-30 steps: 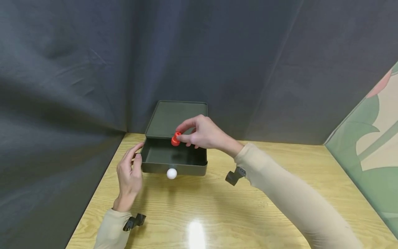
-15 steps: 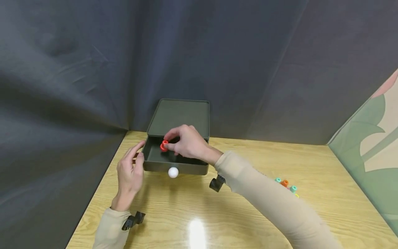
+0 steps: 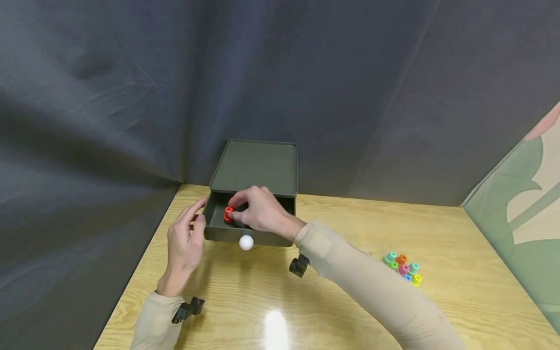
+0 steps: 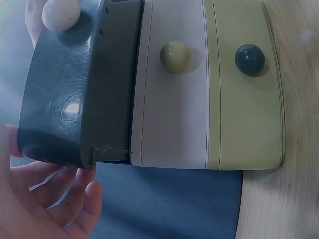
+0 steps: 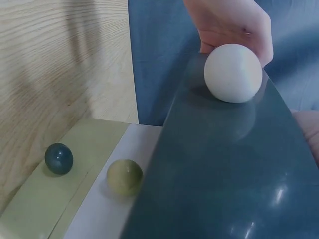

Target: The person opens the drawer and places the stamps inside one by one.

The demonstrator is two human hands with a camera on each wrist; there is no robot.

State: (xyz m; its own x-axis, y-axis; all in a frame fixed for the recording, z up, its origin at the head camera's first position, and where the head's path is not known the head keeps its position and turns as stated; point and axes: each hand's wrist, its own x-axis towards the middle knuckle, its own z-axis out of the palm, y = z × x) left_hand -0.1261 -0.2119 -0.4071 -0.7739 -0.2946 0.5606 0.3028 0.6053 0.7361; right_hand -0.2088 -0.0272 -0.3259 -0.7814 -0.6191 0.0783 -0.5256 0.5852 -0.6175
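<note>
A dark green drawer (image 3: 268, 237) with a white round knob (image 3: 246, 242) is pulled out of a small chest. My right hand (image 3: 264, 212) reaches into it and pinches a small red peg (image 3: 228, 214) with a hollow top between thumb and index finger, low in the left part of the drawer. At the drawer's left side is my left hand (image 3: 183, 239), its relaxed fingers resting against the side wall and the front corner. The left wrist view shows these fingers (image 4: 75, 199) along the drawer's end, not wrapped round it.
Below the pulled-out drawer are a white drawer (image 4: 174, 114) and a light green drawer (image 4: 249, 119), both pushed in. Several coloured pegs (image 3: 403, 269) stand in a cluster on the wooden table (image 3: 350, 301) at the right. A dark curtain (image 3: 332, 97) hangs behind.
My right hand has moved left and down into the drawer with the red peg. The peg cluster at the right has come into view from behind the right sleeve. My left hand stays put.
</note>
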